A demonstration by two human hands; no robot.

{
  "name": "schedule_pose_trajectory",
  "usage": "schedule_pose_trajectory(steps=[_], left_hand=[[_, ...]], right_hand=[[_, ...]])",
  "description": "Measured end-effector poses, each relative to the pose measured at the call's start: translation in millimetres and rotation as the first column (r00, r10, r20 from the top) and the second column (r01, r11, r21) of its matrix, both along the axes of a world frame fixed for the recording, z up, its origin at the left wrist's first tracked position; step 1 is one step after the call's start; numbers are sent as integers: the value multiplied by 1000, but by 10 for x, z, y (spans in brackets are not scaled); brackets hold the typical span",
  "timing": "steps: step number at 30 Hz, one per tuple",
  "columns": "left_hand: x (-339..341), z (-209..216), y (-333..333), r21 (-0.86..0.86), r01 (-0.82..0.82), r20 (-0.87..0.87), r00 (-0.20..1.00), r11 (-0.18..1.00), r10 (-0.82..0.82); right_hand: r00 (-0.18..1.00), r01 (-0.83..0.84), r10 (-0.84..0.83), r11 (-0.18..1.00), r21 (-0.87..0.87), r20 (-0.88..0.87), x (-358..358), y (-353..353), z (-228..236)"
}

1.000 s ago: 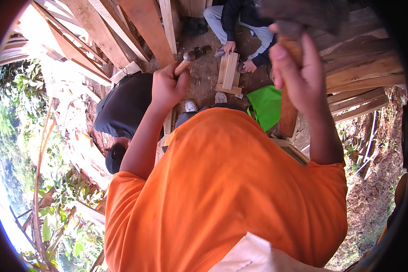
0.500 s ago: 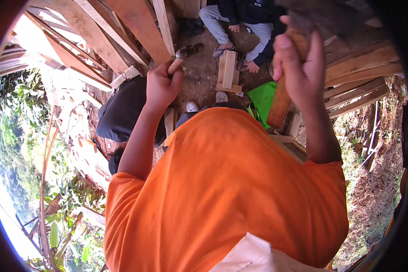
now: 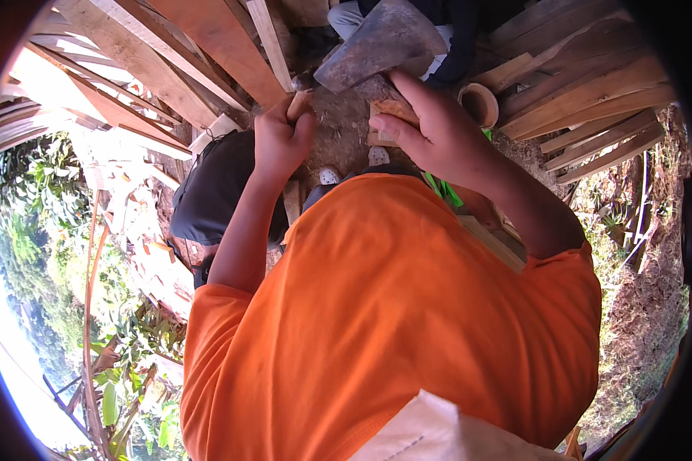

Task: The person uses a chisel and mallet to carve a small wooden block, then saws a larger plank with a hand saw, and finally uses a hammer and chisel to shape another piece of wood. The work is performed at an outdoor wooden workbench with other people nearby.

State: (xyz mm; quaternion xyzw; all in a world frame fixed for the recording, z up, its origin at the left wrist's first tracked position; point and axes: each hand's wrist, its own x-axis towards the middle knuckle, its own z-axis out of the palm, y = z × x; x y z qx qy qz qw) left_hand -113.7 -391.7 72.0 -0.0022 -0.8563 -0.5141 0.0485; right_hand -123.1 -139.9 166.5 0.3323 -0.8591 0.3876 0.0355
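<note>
My left hand [image 3: 283, 140] is closed round the wooden handle of a hammer [image 3: 303, 81], whose small dark metal head points away from me. To the right, my right hand [image 3: 430, 131] grips the wooden handle of an axe [image 3: 384, 46]. Its broad, dull grey metal head is held up in front, right of the hammer and apart from it in the picture. The axe head covers much of a person [image 3: 457, 54] sitting beyond. Below the axe, a light wooden block [image 3: 380, 138] on the ground is mostly hidden by my right hand.
Planks lean at the far left [image 3: 161, 61], and more boards [image 3: 592, 107] are stacked at the right. A black bag [image 3: 215, 188] sits beside my left forearm. A round brown container [image 3: 478, 106] and a bright green bag [image 3: 444, 192] are near my right arm.
My right hand has swung the axe leftward from the upper right, bringing its head in front of the seated person. The hammer in my left hand has tilted slightly and barely moved.
</note>
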Motion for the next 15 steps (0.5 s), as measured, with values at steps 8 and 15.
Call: schedule_pose_trajectory(steps=[8,15], left_hand=[[9,-48,-94,1,-20,-38,999,1000,20],[33,-131,-21,117,36,99,994,992,-48]], right_hand=[[928,317,-180,844,-433,328,-140,134,388],[940,169,-76,951,-260,333,-170,87,159]])
